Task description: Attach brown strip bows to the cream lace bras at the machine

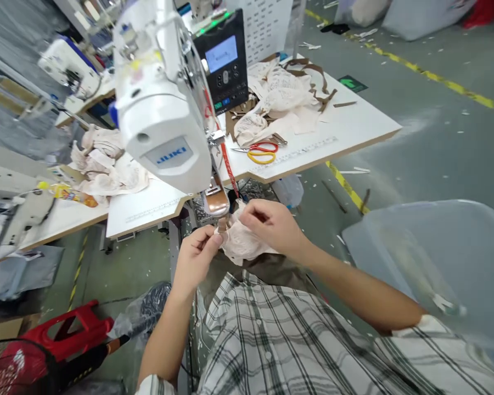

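Note:
A cream lace garment piece (243,246) hangs just in front of the narrow arm end (217,202) of a white JUKI sewing machine (158,129). My left hand (195,255) is closed in a pinch on its left edge, where a short brown strip (222,224) shows. On the other side, my right hand (275,227) has its fingers curled together at the upper right of the lace. What exactly sits between the right fingertips is partly hidden. A red patterned ribbon (229,167) runs down from the machine to just above the lace.
Red-and-yellow-handled scissors (263,152) lie on the white table (354,123), near a heap of lace pieces (280,90) and brown strips. More lace (115,175) lies at left. A translucent bin (428,247) stands at right. A red plastic stool (72,329) is at lower left.

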`<state>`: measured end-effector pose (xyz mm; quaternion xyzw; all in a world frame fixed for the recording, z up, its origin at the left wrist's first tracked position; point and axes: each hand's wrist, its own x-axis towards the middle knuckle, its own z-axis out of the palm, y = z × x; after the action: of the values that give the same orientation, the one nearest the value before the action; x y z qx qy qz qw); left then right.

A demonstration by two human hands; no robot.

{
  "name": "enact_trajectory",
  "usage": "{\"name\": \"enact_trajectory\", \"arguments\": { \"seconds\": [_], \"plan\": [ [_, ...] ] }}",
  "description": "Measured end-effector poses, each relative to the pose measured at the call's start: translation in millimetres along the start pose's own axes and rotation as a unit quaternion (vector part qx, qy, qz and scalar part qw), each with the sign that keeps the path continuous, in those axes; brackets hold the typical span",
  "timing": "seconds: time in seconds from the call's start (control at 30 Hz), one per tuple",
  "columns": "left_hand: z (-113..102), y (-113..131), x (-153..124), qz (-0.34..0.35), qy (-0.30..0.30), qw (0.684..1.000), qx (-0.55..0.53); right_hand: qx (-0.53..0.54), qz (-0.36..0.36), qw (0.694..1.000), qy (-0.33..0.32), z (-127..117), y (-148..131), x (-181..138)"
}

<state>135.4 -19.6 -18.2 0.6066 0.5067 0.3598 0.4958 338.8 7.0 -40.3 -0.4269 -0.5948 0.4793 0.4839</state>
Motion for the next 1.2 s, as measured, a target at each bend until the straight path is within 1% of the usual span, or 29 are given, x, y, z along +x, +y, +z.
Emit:
{"name": "enact_trajectory", "arguments": {
  "seconds": [0.03, 0.07, 0.1, 0.2, 0.27, 0.33, 0.4, 0.5, 0.57, 0.63, 0.7, 0.77, 0.8, 0.83, 0.87, 0.93, 1.0, 1.03, 1.07, 1.1, 1.17, 1.2],
  "plan": [
    [-2, 5, -5, -0.003, 0.028, 1.0, 0.001, -0.012, -0.033, 0.999, 0.017, 5, -8, -3],
    [-4, 11, -10, 0.001, 0.05, 0.999, 0.011, -0.016, -0.06, 0.998, 0.014, 10, -14, -5],
    [-6, 18, -15, 0.011, 0.065, 0.997, 0.031, -0.016, -0.08, 0.997, -0.003, 15, -20, -6],
    [-12, 41, -29, 0.049, 0.089, 0.988, 0.113, -0.007, -0.131, 0.99, -0.056, 31, -32, -1],
    [-16, 56, -37, 0.067, 0.099, 0.98, 0.159, 0.017, -0.155, 0.986, -0.061, 39, -37, 5],
    [-21, 67, -44, 0.075, 0.11, 0.973, 0.189, 0.035, -0.179, 0.982, -0.046, 44, -42, 10],
    [-25, 74, -48, 0.075, 0.127, 0.967, 0.207, 0.018, -0.227, 0.974, -0.017, 47, -46, 12],
    [-29, 80, -50, 0.065, 0.156, 0.963, 0.208, -0.07, -0.332, 0.94, 0.023, 51, -53, 14],
    [-30, 82, -51, 0.055, 0.174, 0.965, 0.188, -0.137, -0.375, 0.916, 0.027, 52, -58, 17],
    [-32, 85, -52, 0.056, 0.197, 0.964, 0.169, -0.174, -0.381, 0.908, 0.033, 48, -63, 23],
    [-39, 93, -53, 0.077, 0.249, 0.954, 0.147, -0.162, -0.361, 0.916, 0.073, 39, -64, 30],
    [-52, 104, -53, 0.134, 0.327, 0.929, 0.108, -0.104, -0.32, 0.932, 0.138, 25, -56, 35],
    [-61, 111, -52, 0.178, 0.368, 0.909, 0.083, -0.066, -0.295, 0.939, 0.162, 20, -48, 34],
    [-70, 119, -51, 0.226, 0.405, 0.884, 0.06, -0.033, -0.274, 0.946, 0.172, 16, -36, 30],
    [-79, 126, -50, 0.272, 0.432, 0.858, 0.05, -0.01, -0.254, 0.952, 0.171, 16, -22, 23],
    [-96, 139, -48, 0.331, 0.472, 0.812, 0.087, -0.009, -0.236, 0.963, 0.126, 26, 10, -1],
    [-106, 148, -49, 0.343, 0.507, 0.774, 0.162, -0.034, -0.225, 0.968, 0.103, 48, 41, -33],
    [-109, 151, -50, 0.335, 0.518, 0.763, 0.192, -0.048, -0.218, 0.972, 0.068, 61, 53, -50],
    [-111, 152, -51, 0.32, 0.522, 0.762, 0.21, -0.055, -0.226, 0.971, 0.054, 74, 61, -65],
    [-112, 151, -52, 0.298, 0.52, 0.771, 0.215, -0.06, -0.233, 0.97, 0.042, 86, 66, -79],
    [-116, 147, -53, 0.24, 0.496, 0.805, 0.222, -0.075, -0.251, 0.965, 0.019, 104, 67, -96],
    [-119, 144, -53, 0.207, 0.478, 0.82, 0.239, -0.083, -0.254, 0.964, 0.004, 109, 66, -99]
  ]
}}
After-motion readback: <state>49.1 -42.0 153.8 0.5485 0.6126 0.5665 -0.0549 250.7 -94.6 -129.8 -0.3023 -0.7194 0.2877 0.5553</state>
